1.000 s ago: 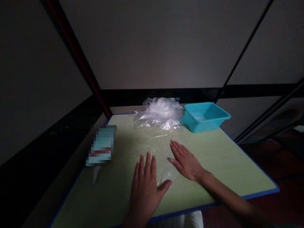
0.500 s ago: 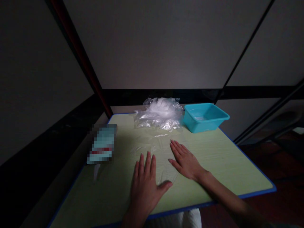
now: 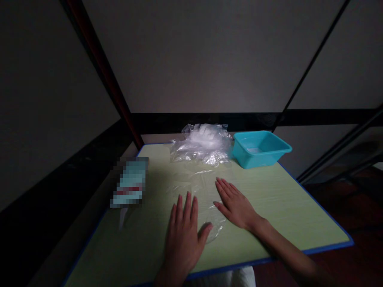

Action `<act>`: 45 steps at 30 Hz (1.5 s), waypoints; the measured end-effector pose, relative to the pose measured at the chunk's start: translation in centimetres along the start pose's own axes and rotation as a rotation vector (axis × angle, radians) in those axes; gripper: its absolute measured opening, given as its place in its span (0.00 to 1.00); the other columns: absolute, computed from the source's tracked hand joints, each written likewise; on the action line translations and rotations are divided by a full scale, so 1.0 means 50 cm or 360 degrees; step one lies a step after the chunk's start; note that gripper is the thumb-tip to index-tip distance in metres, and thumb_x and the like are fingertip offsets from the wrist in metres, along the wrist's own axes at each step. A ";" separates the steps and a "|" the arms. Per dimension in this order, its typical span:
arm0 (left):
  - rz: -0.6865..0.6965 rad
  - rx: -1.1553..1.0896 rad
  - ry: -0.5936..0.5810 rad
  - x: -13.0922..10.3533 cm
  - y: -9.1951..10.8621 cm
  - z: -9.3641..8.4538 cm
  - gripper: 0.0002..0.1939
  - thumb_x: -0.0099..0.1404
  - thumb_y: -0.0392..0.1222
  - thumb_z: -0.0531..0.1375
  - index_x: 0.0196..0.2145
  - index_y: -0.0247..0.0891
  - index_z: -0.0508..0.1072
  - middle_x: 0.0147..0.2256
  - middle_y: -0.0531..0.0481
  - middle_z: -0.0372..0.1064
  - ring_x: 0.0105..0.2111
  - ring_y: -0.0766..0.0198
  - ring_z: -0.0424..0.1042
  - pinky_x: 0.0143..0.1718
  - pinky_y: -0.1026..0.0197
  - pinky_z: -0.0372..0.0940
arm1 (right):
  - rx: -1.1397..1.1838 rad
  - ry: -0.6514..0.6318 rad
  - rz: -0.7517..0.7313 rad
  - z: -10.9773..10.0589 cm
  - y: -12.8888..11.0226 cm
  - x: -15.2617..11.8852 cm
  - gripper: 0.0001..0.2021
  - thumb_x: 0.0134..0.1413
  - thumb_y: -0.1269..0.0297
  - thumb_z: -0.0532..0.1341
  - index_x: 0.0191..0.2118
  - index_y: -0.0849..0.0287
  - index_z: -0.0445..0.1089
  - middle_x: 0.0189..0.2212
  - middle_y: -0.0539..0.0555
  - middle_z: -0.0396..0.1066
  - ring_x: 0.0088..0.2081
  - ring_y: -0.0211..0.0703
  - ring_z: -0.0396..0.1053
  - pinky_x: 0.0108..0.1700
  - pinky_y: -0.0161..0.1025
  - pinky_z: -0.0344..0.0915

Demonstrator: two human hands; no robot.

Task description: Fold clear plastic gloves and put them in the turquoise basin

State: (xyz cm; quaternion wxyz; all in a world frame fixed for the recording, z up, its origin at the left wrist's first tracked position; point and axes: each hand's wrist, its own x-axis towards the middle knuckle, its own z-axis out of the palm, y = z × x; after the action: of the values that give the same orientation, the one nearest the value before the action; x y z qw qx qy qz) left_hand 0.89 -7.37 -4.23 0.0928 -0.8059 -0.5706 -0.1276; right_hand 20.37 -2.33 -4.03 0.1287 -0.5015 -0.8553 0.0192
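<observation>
A clear plastic bag (image 3: 206, 199) lies flat on the pale green table (image 3: 287, 211), its outline hard to make out. Over its near left part my left hand (image 3: 184, 235) rests palm down, open, with the thumb spread to the right. My right hand (image 3: 235, 202) lies flat at the right side of the bag, fingers stretched forward and thumb apart. Neither hand holds anything. Beyond them, a heap of crumpled clear plastic bags (image 3: 205, 143) sits at the back of the table.
A turquoise plastic basin (image 3: 259, 155) stands at the back right corner. On the left edge is a pixelated light teal item (image 3: 130, 183) with a red band. A wall with dark strips rises behind the table.
My left thumb has drawn in slightly towards the fingers, and more of the bag's near edge shows beside it. The whole view has shifted a little. My right hand keeps its pose.
</observation>
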 end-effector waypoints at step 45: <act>0.0017 0.0018 -0.0021 0.005 0.001 0.002 0.36 0.55 0.60 0.50 0.54 0.29 0.60 0.58 0.40 0.48 0.58 0.44 0.43 0.54 0.45 0.47 | 0.0236 -0.0131 -0.0216 -0.017 -0.120 0.048 0.26 0.56 0.69 0.46 0.60 0.70 0.44 0.60 0.61 0.40 0.61 0.44 0.37 0.60 0.44 0.43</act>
State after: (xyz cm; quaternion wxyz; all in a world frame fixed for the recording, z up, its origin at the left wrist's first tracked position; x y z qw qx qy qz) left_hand 1.03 -7.16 -4.24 0.0942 -0.8092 -0.5676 -0.1185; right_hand 14.32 -3.31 -1.77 0.1311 -0.4302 -0.8882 0.0944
